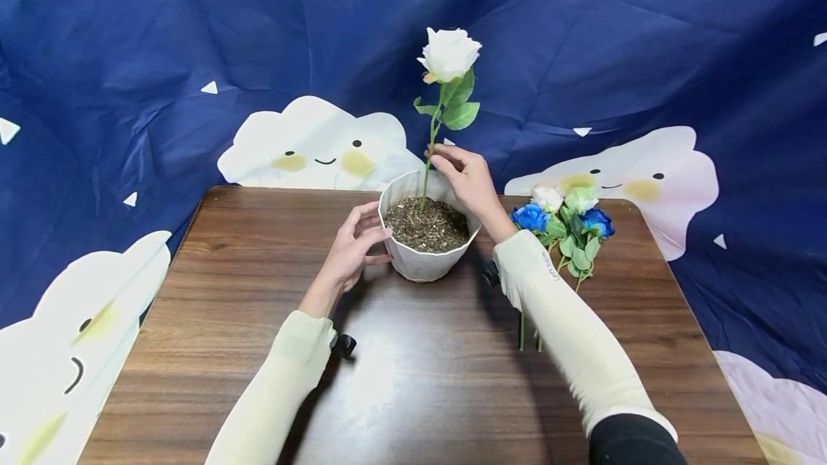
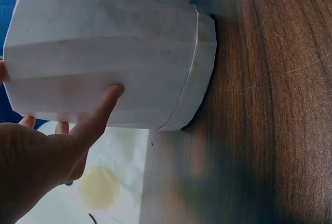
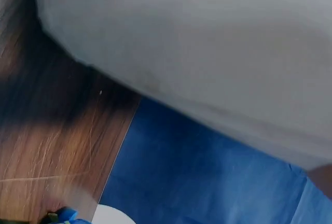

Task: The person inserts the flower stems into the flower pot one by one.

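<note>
A white rose (image 1: 450, 56) with green leaves stands upright, its stem running down into dark soil (image 1: 428, 227). The soil fills a white faceted flower pot (image 1: 426, 264) on the table. My right hand (image 1: 466, 176) pinches the rose's stem between thumb and fingertips, a little above the pot's rim. With fingers spread round the pot's left side, my left hand (image 1: 354, 244) holds it near the rim; in the left wrist view one fingertip (image 2: 115, 90) presses on the pot wall (image 2: 104, 53). The pot's wall (image 3: 207, 53) blocks most of the right wrist view, hiding the pinch.
At the right of the brown wooden table (image 1: 258, 379) lie several more roses, among them a blue rose (image 1: 530, 217) and a white rose (image 1: 548, 198); my right forearm partly covers their stems. Behind the table hangs a dark blue cloth (image 1: 194, 34) with smiling clouds.
</note>
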The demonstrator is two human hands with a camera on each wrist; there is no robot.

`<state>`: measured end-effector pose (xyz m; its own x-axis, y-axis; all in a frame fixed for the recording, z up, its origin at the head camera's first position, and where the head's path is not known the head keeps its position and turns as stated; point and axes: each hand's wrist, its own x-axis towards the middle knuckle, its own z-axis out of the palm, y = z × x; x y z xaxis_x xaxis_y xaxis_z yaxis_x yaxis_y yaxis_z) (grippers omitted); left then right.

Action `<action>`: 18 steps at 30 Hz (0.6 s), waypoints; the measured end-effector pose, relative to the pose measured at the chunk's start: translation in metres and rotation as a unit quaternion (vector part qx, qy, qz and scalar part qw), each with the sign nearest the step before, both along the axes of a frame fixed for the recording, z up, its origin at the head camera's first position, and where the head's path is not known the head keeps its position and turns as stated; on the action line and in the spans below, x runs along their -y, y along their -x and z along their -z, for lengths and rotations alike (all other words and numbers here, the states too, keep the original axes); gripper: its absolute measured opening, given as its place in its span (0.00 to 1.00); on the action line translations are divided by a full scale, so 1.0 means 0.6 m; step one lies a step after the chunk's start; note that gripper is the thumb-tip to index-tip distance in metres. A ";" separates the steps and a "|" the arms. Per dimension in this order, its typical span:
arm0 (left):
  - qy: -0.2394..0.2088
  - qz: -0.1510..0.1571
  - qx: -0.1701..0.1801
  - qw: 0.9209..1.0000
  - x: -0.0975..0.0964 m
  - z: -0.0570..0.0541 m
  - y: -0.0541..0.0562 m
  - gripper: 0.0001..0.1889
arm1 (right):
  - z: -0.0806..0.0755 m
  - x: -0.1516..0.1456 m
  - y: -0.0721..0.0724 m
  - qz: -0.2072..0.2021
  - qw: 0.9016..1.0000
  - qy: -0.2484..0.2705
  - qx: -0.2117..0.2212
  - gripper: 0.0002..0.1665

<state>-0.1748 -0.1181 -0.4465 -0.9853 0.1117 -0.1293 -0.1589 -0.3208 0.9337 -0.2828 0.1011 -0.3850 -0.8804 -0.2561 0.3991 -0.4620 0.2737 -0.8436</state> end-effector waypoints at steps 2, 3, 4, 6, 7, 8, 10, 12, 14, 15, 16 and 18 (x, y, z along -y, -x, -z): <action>0.001 0.001 -0.001 1.000 0.001 0.000 0.000 0.33 | 0.001 -0.007 -0.002 0.026 0.999 -0.017 -0.009 0.17; 0.001 0.001 -0.001 1.000 0.001 0.001 0.000 0.33 | 0.001 -0.011 -0.003 0.037 0.999 -0.019 -0.010 0.17; 0.001 0.002 -0.002 1.000 0.001 0.001 0.000 0.33 | 0.002 -0.016 -0.004 0.046 0.999 -0.019 -0.012 0.17; 0.002 0.002 -0.002 1.000 0.001 0.001 0.000 0.33 | 0.005 -0.024 -0.006 0.058 0.998 -0.011 -0.018 0.16; 0.002 0.003 -0.003 1.000 0.000 0.001 0.000 0.34 | 0.006 -0.029 -0.007 0.062 0.998 -0.005 -0.019 0.15; 0.003 0.003 -0.003 1.000 0.000 0.001 0.000 0.34 | 0.008 -0.033 -0.009 0.065 0.998 0.005 -0.020 0.15; 0.003 0.004 -0.003 1.000 0.000 0.001 0.000 0.34 | 0.009 -0.041 -0.013 0.066 0.997 0.027 -0.020 0.14; 0.002 0.003 -0.003 1.000 -0.001 0.001 0.000 0.34 | 0.003 -0.047 -0.024 0.063 0.996 0.054 -0.012 0.14; 0.002 0.003 -0.003 1.000 0.000 0.000 -0.001 0.34 | -0.002 -0.054 -0.034 0.058 0.995 0.082 -0.001 0.15; 0.001 0.003 -0.003 1.000 0.000 -0.001 -0.002 0.34 | -0.005 -0.057 -0.039 0.058 0.994 0.093 0.005 0.15; 0.001 0.002 -0.003 1.000 0.000 -0.001 -0.002 0.34 | -0.008 -0.061 -0.044 0.059 0.993 0.103 0.011 0.15; 0.001 0.003 -0.003 1.000 0.001 -0.001 -0.002 0.34 | -0.007 -0.069 -0.048 0.061 0.990 0.121 0.022 0.16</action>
